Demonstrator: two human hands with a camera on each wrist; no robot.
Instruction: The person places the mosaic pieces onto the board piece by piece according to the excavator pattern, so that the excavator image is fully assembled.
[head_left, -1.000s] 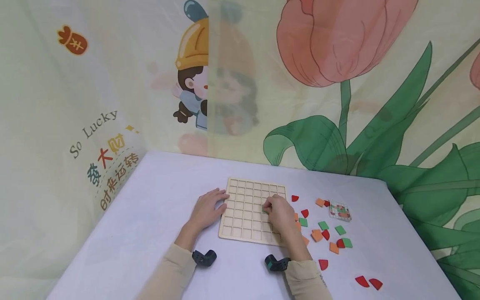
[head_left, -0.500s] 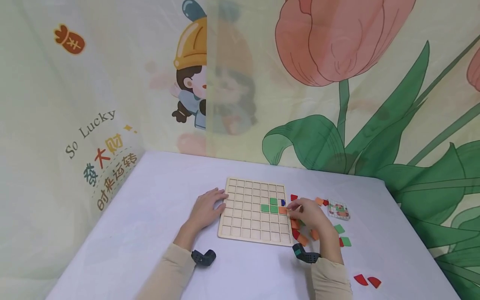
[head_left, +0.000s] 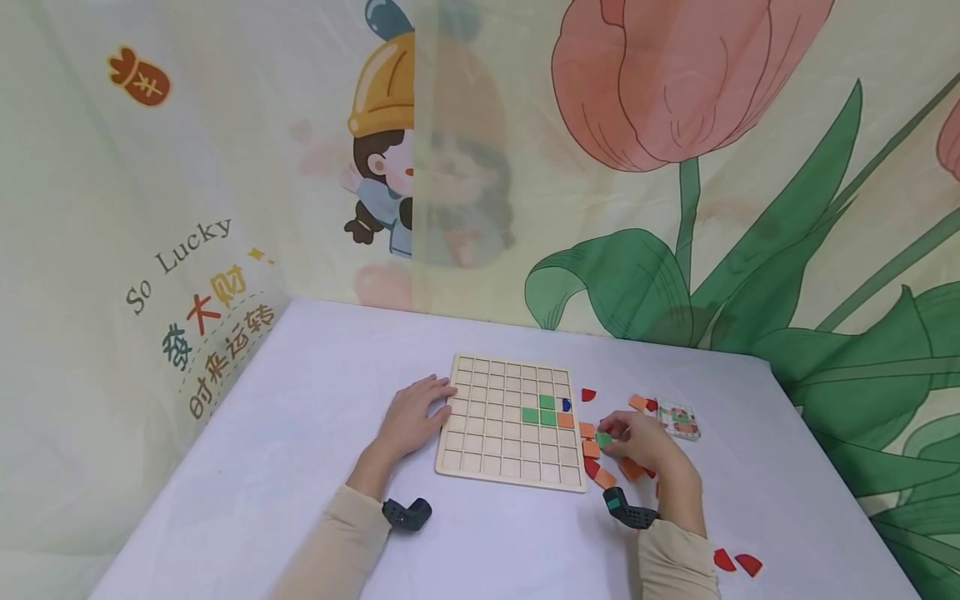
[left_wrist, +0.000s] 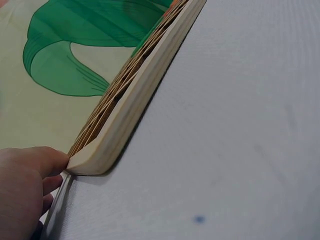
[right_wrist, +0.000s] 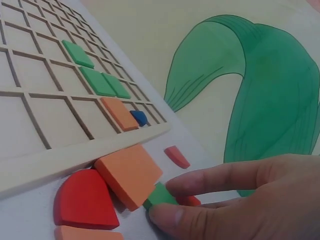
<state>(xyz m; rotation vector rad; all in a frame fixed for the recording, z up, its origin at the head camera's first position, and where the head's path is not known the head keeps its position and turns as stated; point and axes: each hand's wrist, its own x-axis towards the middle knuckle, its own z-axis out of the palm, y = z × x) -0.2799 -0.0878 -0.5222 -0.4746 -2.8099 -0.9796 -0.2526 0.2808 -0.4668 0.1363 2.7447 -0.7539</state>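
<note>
A wooden grid board (head_left: pixel 480 446) lies flat on the table. Three green square tiles (head_left: pixel 548 417), an orange square tile (head_left: pixel 566 421) and a small blue half-round piece (head_left: pixel 566 405) sit in its right-hand cells. My left hand (head_left: pixel 412 419) rests at the board's left edge with extended fingers; its thumb touches the corner in the left wrist view. Right of the board, my right hand (head_left: pixel 648 443) pinches a loose green square tile (right_wrist: pixel 161 197) between thumb and index finger. That tile lies beside an orange tile (right_wrist: pixel 129 175) and a red quarter-round piece (right_wrist: pixel 85 200).
Loose orange tiles (head_left: pixel 605 478) and several red pieces (head_left: pixel 588 395) are scattered right of the board, some hidden under my right hand. A printed pattern card (head_left: pixel 678 419) lies farther right. Two red quarter-round pieces (head_left: pixel 748 565) are near the front right.
My right hand has left a green tile in a board cell, moved right off the board, and now pinches another green tile among the loose pieces. My left hand stays put.
</note>
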